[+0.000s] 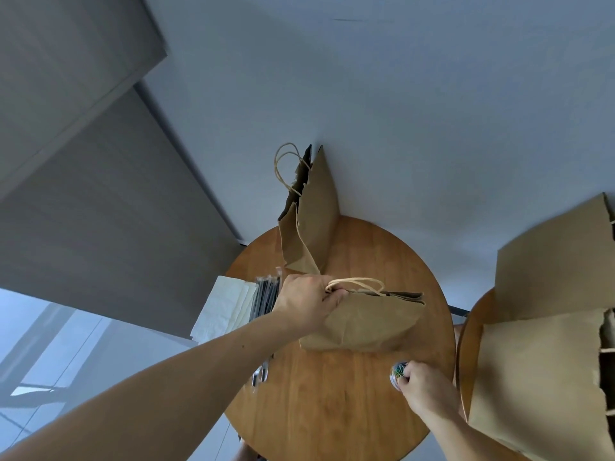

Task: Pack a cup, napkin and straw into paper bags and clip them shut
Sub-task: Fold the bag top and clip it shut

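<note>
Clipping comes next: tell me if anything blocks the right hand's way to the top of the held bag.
Nothing visible does. The right hand is at the clip container; between it and the paper bag gripped by the left hand lies only bare wooden table.

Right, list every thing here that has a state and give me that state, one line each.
front bag: upright, top pressed flat, no clip visible.
left hand: grips front bag's top at the handle.
back bag: upright, mouth open.
clip tub: holds coloured clips, partly covered.
right hand: fingers curled on clip tub.
napkins: stacked flat.
straws: wrapped, lying beside napkins.
</note>
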Action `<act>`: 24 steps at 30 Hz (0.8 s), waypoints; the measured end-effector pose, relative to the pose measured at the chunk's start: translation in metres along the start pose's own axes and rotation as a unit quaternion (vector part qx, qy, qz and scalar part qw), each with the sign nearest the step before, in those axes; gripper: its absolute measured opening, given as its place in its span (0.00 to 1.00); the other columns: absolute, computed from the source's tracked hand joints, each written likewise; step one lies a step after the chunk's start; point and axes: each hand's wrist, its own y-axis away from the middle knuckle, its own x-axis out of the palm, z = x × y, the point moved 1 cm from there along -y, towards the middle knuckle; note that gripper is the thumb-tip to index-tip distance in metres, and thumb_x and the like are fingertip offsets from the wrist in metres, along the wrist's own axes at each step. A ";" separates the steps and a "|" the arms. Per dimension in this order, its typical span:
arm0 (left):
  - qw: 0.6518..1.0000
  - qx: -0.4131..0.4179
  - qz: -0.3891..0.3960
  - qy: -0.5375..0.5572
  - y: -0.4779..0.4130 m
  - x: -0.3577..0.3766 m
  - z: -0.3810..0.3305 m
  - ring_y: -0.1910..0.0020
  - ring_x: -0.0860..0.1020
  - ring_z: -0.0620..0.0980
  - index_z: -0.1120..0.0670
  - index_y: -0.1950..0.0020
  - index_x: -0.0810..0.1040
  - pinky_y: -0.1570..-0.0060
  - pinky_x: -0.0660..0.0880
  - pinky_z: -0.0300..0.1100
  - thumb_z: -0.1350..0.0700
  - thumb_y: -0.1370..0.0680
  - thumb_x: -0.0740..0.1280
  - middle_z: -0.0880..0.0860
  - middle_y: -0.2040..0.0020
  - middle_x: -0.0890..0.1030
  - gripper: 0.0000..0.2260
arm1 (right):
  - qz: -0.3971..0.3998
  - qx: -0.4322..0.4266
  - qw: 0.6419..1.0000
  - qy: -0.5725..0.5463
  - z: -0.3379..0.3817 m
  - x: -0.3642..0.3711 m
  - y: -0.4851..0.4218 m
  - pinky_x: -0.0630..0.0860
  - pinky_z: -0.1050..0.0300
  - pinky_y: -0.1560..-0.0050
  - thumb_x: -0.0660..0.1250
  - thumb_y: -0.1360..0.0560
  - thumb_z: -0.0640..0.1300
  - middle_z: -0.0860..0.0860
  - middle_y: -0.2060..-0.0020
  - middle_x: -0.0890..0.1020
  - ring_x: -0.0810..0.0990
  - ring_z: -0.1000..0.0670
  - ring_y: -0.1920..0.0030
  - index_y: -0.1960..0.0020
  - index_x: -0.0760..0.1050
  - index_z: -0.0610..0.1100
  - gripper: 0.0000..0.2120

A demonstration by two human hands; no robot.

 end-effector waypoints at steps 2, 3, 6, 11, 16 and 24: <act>1.000 -0.001 -0.002 0.001 -0.001 0.001 0.001 0.52 0.80 0.49 0.49 0.45 0.83 0.46 0.71 0.44 0.46 0.18 0.62 0.48 0.55 0.84 0.12 | -0.001 0.010 1.000 -0.004 0.000 0.002 -0.001 0.77 0.62 0.63 0.63 0.21 0.54 0.56 0.53 0.84 0.82 0.56 0.55 0.46 0.80 0.51 0.11; 1.000 -0.001 -0.002 0.003 -0.001 0.002 0.001 0.52 0.80 0.48 0.49 0.45 0.83 0.45 0.71 0.44 0.46 0.18 0.62 0.48 0.55 0.84 0.12 | -0.002 0.015 1.000 -0.008 0.000 0.002 0.000 0.77 0.62 0.62 0.63 0.21 0.54 0.56 0.52 0.84 0.82 0.56 0.54 0.46 0.80 0.52 0.10; 1.000 -0.002 0.002 0.006 -0.002 0.003 0.003 0.52 0.80 0.48 0.48 0.44 0.83 0.44 0.72 0.45 0.45 0.18 0.62 0.48 0.55 0.84 0.13 | -0.013 0.012 0.999 -0.027 -0.001 0.004 0.000 0.80 0.61 0.56 0.64 0.21 0.51 0.55 0.48 0.84 0.82 0.55 0.50 0.45 0.80 0.52 0.08; 1.000 -0.001 -0.003 0.002 -0.002 0.003 0.004 0.53 0.79 0.49 0.48 0.46 0.82 0.41 0.66 0.45 0.45 0.18 0.61 0.48 0.56 0.84 0.12 | -0.035 0.003 0.998 -0.047 -0.004 -0.003 0.005 0.80 0.62 0.54 0.65 0.21 0.49 0.54 0.47 0.84 0.82 0.54 0.47 0.44 0.79 0.51 0.08; 1.000 -0.004 0.001 0.011 -0.001 0.003 0.005 0.56 0.78 0.49 0.46 0.52 0.81 0.46 0.63 0.42 0.45 0.19 0.62 0.47 0.60 0.82 0.10 | -0.070 -0.013 0.988 -0.138 0.002 -0.018 0.019 0.80 0.60 0.59 0.65 0.20 0.46 0.53 0.54 0.83 0.81 0.55 0.57 0.50 0.73 0.51 0.00; 0.999 -0.014 0.029 0.019 -0.005 0.001 0.003 0.58 0.79 0.48 0.46 0.54 0.80 0.51 0.67 0.41 0.45 0.18 0.62 0.47 0.61 0.82 0.11 | -0.235 -0.215 0.908 -0.271 0.064 -0.088 0.054 0.73 0.74 0.59 0.72 0.24 0.42 0.62 0.59 0.79 0.79 0.61 0.59 0.51 0.84 0.50 0.05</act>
